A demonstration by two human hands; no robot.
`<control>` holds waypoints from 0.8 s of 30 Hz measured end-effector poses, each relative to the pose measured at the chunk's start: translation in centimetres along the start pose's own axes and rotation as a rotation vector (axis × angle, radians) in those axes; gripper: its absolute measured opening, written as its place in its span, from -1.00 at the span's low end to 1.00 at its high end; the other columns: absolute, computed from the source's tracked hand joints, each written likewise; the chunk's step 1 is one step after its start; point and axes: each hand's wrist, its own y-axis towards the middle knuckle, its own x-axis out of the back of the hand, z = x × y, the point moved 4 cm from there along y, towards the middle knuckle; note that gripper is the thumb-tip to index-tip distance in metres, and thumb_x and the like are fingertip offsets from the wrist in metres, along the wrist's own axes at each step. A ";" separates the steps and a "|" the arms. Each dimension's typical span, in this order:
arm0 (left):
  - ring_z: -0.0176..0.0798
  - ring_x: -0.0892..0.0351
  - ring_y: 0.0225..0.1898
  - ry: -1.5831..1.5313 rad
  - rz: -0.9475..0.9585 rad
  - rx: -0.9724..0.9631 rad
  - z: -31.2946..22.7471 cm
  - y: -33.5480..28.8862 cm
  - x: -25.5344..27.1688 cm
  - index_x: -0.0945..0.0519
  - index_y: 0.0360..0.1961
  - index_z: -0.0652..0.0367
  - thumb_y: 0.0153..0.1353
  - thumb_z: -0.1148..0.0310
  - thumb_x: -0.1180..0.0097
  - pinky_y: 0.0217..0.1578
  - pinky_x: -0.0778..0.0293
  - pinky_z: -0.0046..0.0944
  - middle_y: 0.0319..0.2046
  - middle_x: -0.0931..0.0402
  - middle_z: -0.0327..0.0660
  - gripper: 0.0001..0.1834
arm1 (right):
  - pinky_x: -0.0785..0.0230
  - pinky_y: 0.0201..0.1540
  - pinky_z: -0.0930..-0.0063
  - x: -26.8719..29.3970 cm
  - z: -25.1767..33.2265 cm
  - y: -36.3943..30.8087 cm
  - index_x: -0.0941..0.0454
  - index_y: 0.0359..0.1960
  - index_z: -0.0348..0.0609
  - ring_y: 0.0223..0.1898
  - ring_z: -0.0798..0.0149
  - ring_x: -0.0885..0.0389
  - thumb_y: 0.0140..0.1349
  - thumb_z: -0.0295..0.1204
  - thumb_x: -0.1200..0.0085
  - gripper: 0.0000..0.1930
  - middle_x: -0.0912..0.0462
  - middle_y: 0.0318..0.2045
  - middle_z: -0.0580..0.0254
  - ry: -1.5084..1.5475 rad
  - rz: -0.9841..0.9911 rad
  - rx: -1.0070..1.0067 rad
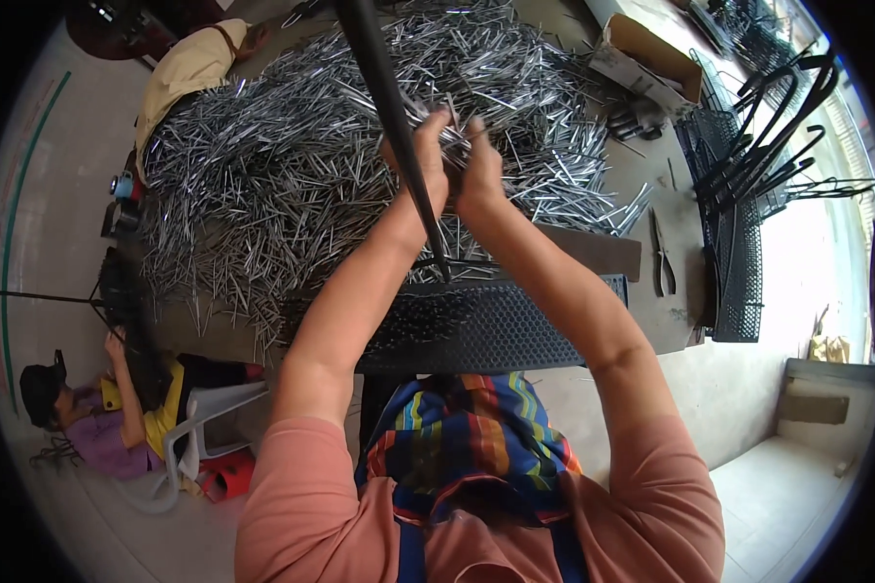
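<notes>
A wide heap of thin silvery metal strips (292,126) covers most of the table. Over its middle, my left hand (431,160) and my right hand (481,175) come close together, closed around a loose bunch of metal strips (452,131). Parts of the fingers are hidden behind the bunch. A dark upright bar (389,97) crosses in front of my left hand. Below my forearms, along the near table edge, lies a black perforated metal panel (515,321), with many dark pegs or strip ends standing at its left part.
Pliers (662,257) lie right of the heap, below a cardboard box (647,73) and dark gloves (637,121). Black perforated racks with curved handles (739,204) stand farther right. One person (117,428) sits at left on a white chair (199,428); another person (190,68) leans in at far left.
</notes>
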 end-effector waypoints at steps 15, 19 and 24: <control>-0.17 -0.63 -0.46 0.220 0.600 0.517 2.2 4.4 6.2 -0.57 -0.35 0.33 -0.06 0.61 -0.20 -0.42 -0.57 -0.25 -0.44 -0.61 -0.11 -0.81 | -0.37 -0.05 0.28 1.7 2.0 -2.5 -0.54 0.01 -0.21 -0.10 0.12 -0.58 0.17 -0.07 -0.14 -0.49 -0.63 -0.12 0.09 -0.608 0.415 -0.192; -0.24 -0.63 -0.32 0.509 1.047 0.588 2.8 2.0 6.9 -0.59 -0.13 0.29 -0.17 0.63 -0.24 -0.24 -0.59 -0.29 -0.29 -0.63 -0.15 -0.56 | -0.41 0.10 0.14 -0.7 1.4 -0.5 -0.55 -0.13 -0.36 -0.10 0.07 -0.63 0.21 -0.11 -0.17 -0.53 -0.67 -0.20 0.00 0.027 0.669 -0.321; -0.21 -0.64 -0.23 1.332 1.132 0.450 5.2 5.3 11.1 -0.56 -0.20 0.34 -0.28 0.63 -0.25 -0.26 -0.56 -0.24 -0.28 -0.64 -0.09 -0.53 | -0.36 -0.04 0.12 -0.6 2.7 0.0 -0.61 -0.29 -0.27 -0.28 0.08 -0.66 0.23 -0.18 -0.08 -0.67 -0.66 -0.52 0.11 -0.742 0.499 0.146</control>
